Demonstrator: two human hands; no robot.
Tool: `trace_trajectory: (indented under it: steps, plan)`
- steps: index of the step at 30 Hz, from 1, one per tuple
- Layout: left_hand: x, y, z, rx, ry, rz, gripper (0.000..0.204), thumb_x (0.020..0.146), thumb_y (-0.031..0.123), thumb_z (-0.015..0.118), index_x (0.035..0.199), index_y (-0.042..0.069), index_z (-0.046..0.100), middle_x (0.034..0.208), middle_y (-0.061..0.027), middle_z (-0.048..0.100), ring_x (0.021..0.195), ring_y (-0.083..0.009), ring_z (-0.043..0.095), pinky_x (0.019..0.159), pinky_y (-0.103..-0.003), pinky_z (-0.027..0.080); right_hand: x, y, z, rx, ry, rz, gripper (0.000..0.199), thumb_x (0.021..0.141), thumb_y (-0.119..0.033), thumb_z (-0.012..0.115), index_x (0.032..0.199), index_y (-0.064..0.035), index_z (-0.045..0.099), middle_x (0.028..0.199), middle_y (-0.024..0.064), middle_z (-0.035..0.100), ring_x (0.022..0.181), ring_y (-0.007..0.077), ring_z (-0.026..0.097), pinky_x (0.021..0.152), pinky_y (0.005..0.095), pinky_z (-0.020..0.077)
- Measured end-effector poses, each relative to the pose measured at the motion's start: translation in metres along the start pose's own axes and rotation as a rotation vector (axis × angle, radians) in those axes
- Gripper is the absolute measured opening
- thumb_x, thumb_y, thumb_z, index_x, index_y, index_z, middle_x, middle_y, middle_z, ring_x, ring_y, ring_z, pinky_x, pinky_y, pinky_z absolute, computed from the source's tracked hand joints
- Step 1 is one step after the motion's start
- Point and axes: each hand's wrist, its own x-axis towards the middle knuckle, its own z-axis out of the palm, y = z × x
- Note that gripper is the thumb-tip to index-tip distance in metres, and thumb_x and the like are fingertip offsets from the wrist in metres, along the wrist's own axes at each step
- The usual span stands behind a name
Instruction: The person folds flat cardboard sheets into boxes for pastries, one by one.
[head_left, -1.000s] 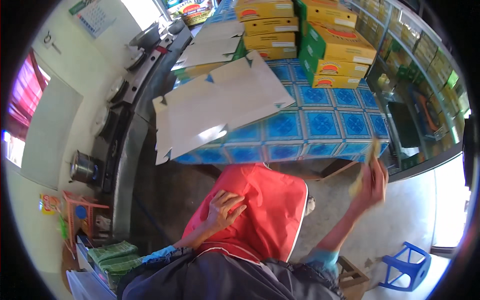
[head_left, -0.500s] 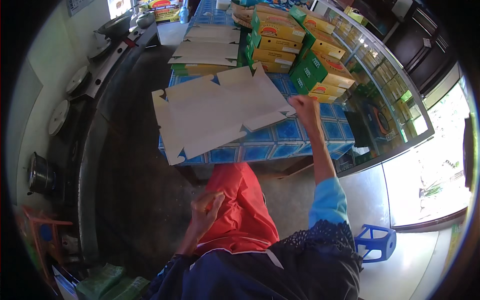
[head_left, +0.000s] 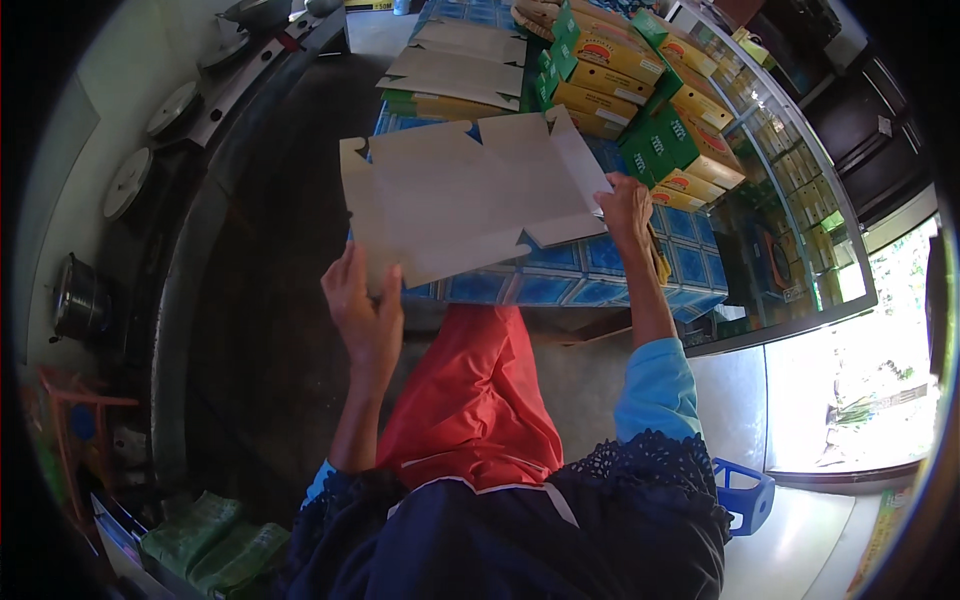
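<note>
A flat, die-cut cardboard box blank [head_left: 460, 195], its plain greyish side up and notches along its edges, lies on the blue tiled-pattern tablecloth [head_left: 570, 268]. Its right side flap tilts upward, and my right hand [head_left: 628, 212] has its fingers closed on that flap's edge. At the blank's near left corner is my left hand [head_left: 365, 310], thumb and fingers spread apart around the corner. Whether it touches the cardboard is hard to see. Partly behind my right wrist lies a small yellow and dark item [head_left: 660, 258], too covered to name.
More flat cardboard blanks [head_left: 455, 75] lie stacked farther back on the table. Folded green and yellow boxes [head_left: 600, 80] stand piled at the far right, beside a glass display case [head_left: 800, 210]. A stove counter [head_left: 215, 115] runs along the left; a blue stool [head_left: 742, 495] stands low right.
My left hand has risen from near my lap to the blank's near left corner and its fingers have spread. My right hand stays at the right flap, which now tilts up more.
</note>
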Motion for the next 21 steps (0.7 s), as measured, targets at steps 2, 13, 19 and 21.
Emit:
trace_trajectory:
  steps: [2,13,19,21]
  plan:
    - [-0.004,0.006,0.009,0.057,-0.020,0.054,0.051,0.092,0.015,0.066,0.136,-0.004,0.049,0.135,-0.0274,0.052,0.129,-0.0425,0.043,0.105,-0.050,0.036,-0.005,-0.011,-0.008,-0.124,-0.028,0.005,0.026,0.074,-0.013,0.073,0.097,-0.0018,0.074,0.091,0.0199,0.071,0.089,0.0383,0.068,0.080,0.0475,0.0535]
    - [-0.012,0.020,0.015,0.223,-0.151,0.055,0.051,0.095,0.026,0.063,0.137,0.001,0.049,0.148,-0.0303,0.040,0.141,-0.0557,0.024,0.109,-0.070,0.020,-0.010,-0.040,-0.053,0.218,0.156,-0.102,0.005,0.086,-0.007,0.063,0.089,-0.0033,0.063,0.085,0.0147,0.067,0.077,0.0288,0.068,0.070,0.0414,0.0529]
    - [-0.022,0.031,0.008,0.263,-0.041,0.122,0.043,0.097,0.029,0.061,0.130,0.001,0.059,0.141,-0.0264,0.051,0.144,-0.0517,0.024,0.114,-0.058,0.022,-0.078,-0.070,-0.145,1.037,0.374,0.145,0.016,0.088,0.002,0.064,0.104,-0.0015,0.064,0.096,0.0090,0.071,0.075,0.0149,0.068,0.071,0.0270,0.0546]
    - [-0.020,0.053,-0.009,0.115,0.111,0.269,0.037,0.097,0.023,0.059,0.124,-0.002,0.062,0.135,-0.0257,0.056,0.136,-0.0489,0.037,0.110,-0.055,0.031,-0.109,-0.060,-0.160,1.351,0.234,0.284,0.023,0.086,0.005,0.065,0.109,0.0015,0.064,0.100,0.0108,0.072,0.078,0.0161,0.068,0.073,0.0275,0.0557]
